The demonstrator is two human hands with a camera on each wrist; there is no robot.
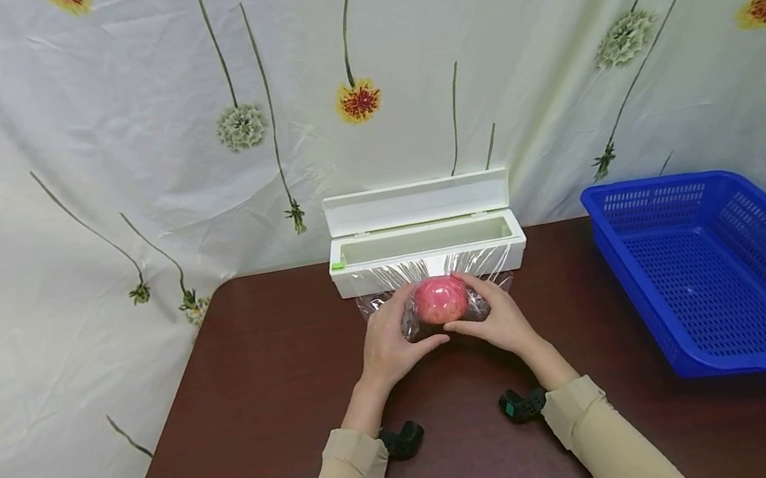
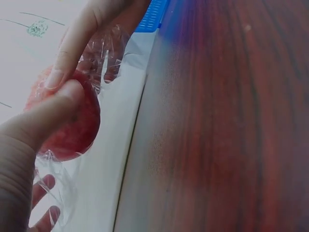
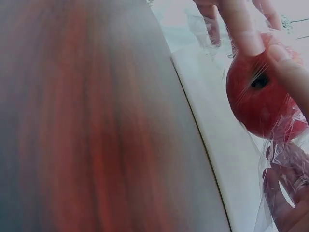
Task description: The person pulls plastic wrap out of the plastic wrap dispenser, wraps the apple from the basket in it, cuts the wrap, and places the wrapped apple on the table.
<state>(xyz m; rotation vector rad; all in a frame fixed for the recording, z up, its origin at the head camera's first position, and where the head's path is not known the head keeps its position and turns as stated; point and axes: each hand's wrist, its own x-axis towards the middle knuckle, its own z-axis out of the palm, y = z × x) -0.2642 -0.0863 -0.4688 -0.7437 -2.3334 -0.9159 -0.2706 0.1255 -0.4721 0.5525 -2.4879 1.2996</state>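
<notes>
A red apple (image 1: 441, 299) is held up in front of a white cling film dispenser (image 1: 360, 281), with clear cling film (image 1: 496, 258) stretched between them. My left hand (image 1: 390, 339) grips the apple's left side, and my right hand (image 1: 499, 319) grips its right side. Both thumbs meet on the near face, as the left wrist view shows over the apple (image 2: 84, 121). Film covers the apple (image 3: 256, 106) in the right wrist view, with a dark hollow visible through it. Loose film hangs around the fingers of both hands. The fingers behind the apple are partly hidden.
The dispenser's lid (image 1: 418, 203) stands raised against a flowered cloth (image 1: 172, 71). On the right of the dark brown table (image 1: 263, 428) is a blue plastic basket (image 1: 695, 288). A dark wrist device (image 1: 403, 440) sits at each wrist.
</notes>
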